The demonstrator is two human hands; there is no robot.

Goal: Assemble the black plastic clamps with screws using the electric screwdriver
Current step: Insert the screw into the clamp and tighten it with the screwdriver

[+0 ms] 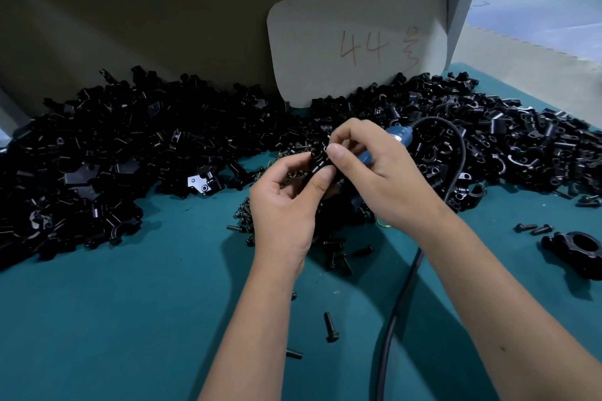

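A black plastic clamp [318,162] is pinched between both hands above the teal table [130,319]. My left hand [286,202] grips it from below with thumb and fingers. My right hand [374,166] holds its upper side with thumb and forefinger; whether a screw sits under those fingertips is hidden. The blue electric screwdriver [399,137] lies behind my right hand, partly hidden, its black cable [400,296] running toward me. Loose black screws [329,327] lie under and in front of my hands.
A long heap of black clamp parts [114,153] runs along the back of the table, left to right. A cardboard sheet marked "44" [355,42] leans behind it. An assembled clamp [576,251] and two screws [534,228] lie at the right.
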